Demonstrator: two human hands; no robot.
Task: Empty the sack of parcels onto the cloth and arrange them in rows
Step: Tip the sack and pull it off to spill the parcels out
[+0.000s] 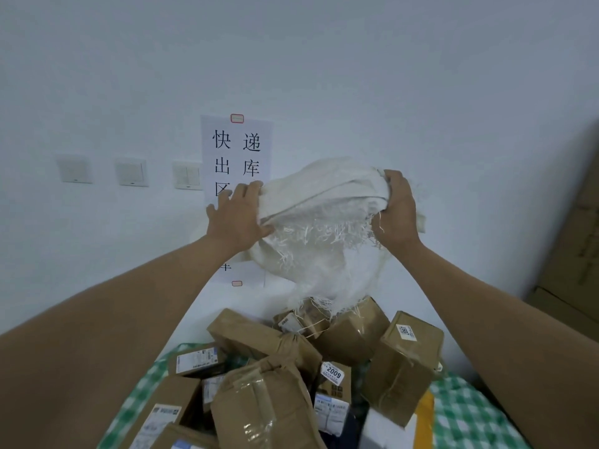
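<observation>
The white woven plastic sack (321, 222) is held up in the air against the pale wall, bunched and turned mouth-down, its frayed white threads hanging from the torn edge over the heap below. The left hand (236, 215) grips the sack's left side, thumb and fingers curled into the gathered fabric; the right hand (397, 210) clamps the right side, fingers wrapped over the top of the bunched cloth. Both bare forearms reach up from the lower corners of the view.

Directly beneath the sack lies a loose pile of brown cardboard parcels (269, 393) – boxes and paper-wrapped packets sealed with clear tape, tilted and overlapping, none in a row. One box (405, 361) on the right stands tilted with a white label on its top face; a smaller parcel (334, 384) near the middle carries a sticker reading 2009. The pile rests on a green-and-white checked cloth (466, 413), which shows at both sides of the heap.

On the wall behind hangs a white paper sign (236, 147) with large black Chinese characters, partly hidden by the left hand and the sack. Three white wall switches (131, 172) sit to its left – and stacked flat brown cardboard (573, 238) leans at the far right edge.
</observation>
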